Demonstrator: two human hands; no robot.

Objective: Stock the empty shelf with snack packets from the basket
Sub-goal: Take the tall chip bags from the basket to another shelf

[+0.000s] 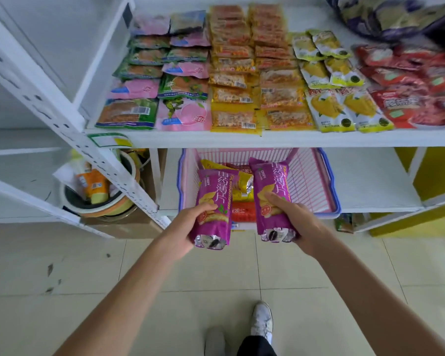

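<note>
White shelving crowds 12 o'clock, its upper shelf nearly full, while your left grip clasps one purple packet and your right grip a second purple packet, both by the pink basket at centre. Force them in and you could knock front-row packets to the floor; held low, they may tip.

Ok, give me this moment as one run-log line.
left hand: grips left purple packet | right hand: grips right purple packet | basket: on lower shelf, more packets inside | upper shelf: rows of packets
</note>
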